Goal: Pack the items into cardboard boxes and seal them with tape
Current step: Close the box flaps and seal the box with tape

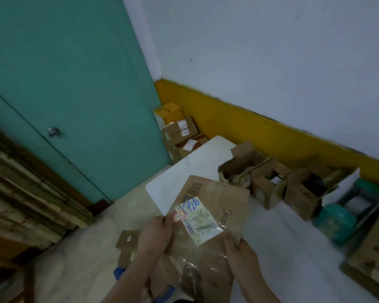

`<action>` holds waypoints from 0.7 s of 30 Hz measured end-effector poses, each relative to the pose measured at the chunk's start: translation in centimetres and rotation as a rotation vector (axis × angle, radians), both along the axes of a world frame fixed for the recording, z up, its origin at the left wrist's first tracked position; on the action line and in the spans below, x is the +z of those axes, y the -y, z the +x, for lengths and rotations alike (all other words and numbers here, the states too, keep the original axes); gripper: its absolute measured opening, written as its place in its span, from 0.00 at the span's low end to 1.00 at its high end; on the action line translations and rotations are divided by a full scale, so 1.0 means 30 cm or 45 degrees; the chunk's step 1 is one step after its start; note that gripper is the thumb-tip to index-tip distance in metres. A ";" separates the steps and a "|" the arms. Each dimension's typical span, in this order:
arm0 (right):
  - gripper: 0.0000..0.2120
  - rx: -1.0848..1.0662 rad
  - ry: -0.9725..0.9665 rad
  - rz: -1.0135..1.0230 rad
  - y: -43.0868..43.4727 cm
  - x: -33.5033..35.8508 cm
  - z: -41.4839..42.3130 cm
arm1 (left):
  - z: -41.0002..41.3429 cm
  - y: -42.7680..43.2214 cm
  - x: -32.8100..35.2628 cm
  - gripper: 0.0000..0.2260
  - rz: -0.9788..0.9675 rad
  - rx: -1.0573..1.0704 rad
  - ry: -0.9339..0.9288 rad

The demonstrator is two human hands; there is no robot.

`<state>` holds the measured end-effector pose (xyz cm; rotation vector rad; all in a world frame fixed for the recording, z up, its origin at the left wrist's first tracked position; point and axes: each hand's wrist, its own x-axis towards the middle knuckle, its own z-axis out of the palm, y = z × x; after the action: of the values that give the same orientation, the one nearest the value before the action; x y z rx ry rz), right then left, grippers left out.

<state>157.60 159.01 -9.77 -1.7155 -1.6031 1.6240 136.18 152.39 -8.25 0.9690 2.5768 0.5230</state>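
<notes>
I hold a flattened brown cardboard box (219, 206) up over the near edge of the white table (184, 171). It bears a white shipping label with blue writing (197, 219) and shiny clear tape. My left hand (155, 235) grips its left edge beside the label. My right hand (239, 252) grips its lower right part. The lower part of the box is crumpled and partly hidden by my forearms.
Several open cardboard boxes (269, 182) stand in a row along the table's far right, with a teal item (335, 221) beside them. Stacked parcels (179, 130) fill the corner by the teal door (64, 84). Small cardboard pieces (127, 243) lie on the floor at left.
</notes>
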 end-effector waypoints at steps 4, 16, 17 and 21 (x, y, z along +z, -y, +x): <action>0.24 0.010 -0.076 0.032 -0.090 0.047 -0.222 | -0.227 -0.101 0.075 0.24 0.055 0.001 -0.102; 0.26 -0.297 -0.095 0.199 -0.636 0.033 -0.962 | -0.966 -0.764 0.024 0.24 0.294 -0.166 -0.091; 0.27 -0.322 -0.093 0.209 -0.682 0.038 -1.003 | -1.010 -0.824 0.029 0.25 0.298 -0.187 -0.088; 0.29 -0.438 -0.127 0.227 -0.844 0.058 -1.104 | -1.119 -1.072 0.044 0.26 0.345 -0.316 -0.052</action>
<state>124.47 184.35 -8.03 -1.6775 -1.2795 1.3370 102.61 184.54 -6.93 1.3796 2.4124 0.8016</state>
